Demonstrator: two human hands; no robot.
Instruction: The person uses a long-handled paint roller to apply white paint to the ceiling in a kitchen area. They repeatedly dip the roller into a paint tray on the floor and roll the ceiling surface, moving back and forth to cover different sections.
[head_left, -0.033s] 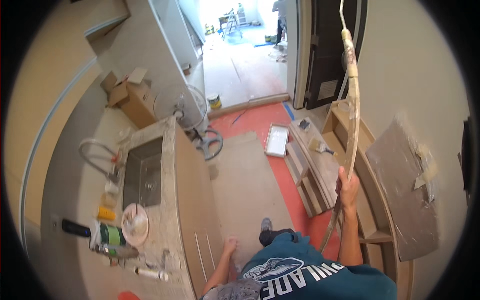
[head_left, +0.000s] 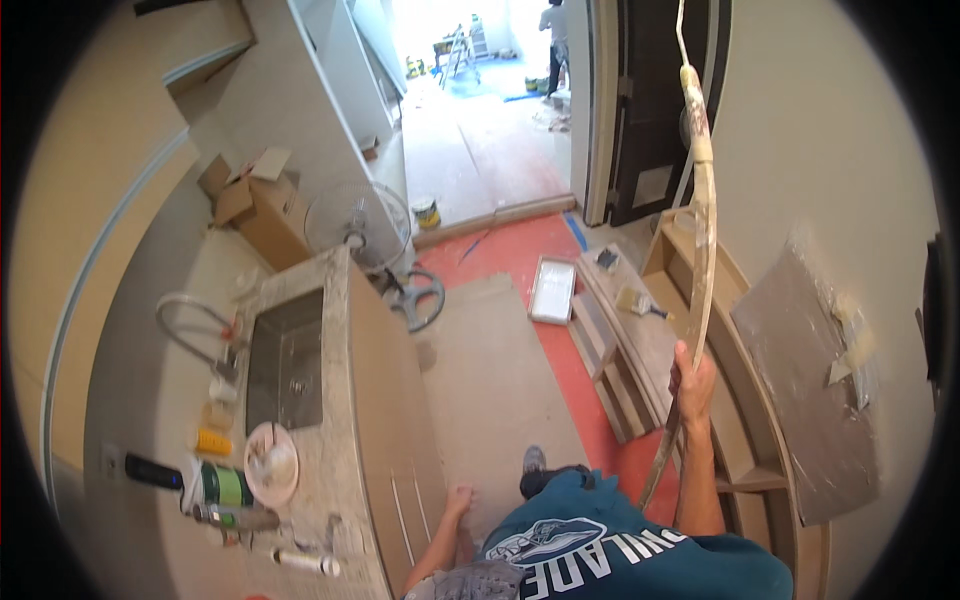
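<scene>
My right hand (head_left: 693, 388) is wrapped around a long, paint-stained pole (head_left: 703, 240). The pole stands nearly upright, bound with tape near its top, where a thin metal rod (head_left: 682, 35) runs out of the view. Its lower end passes down beside my teal shirt. My left hand (head_left: 460, 498) hangs low beside the sink cabinet (head_left: 395, 420). Its fingers look loosely bent, with nothing visible in them. To the right of the pole lies an open wooden shelf unit (head_left: 745, 420), and to its left a smaller board unit (head_left: 625, 340) with a paintbrush (head_left: 640, 302) on top.
A white paint tray (head_left: 553, 290) sits on the floor covering. On the left are a sink (head_left: 287, 360), a pink bowl (head_left: 271, 465), a cardboard box (head_left: 265, 220) and a fan (head_left: 357, 240). A paint bucket (head_left: 426, 213) stands by the raised threshold (head_left: 495, 220). A person (head_left: 555, 45) is in the far room.
The view has shifted very slightly. My right hand keeps its grip on the pole, and my left hand hangs in nearly the same place.
</scene>
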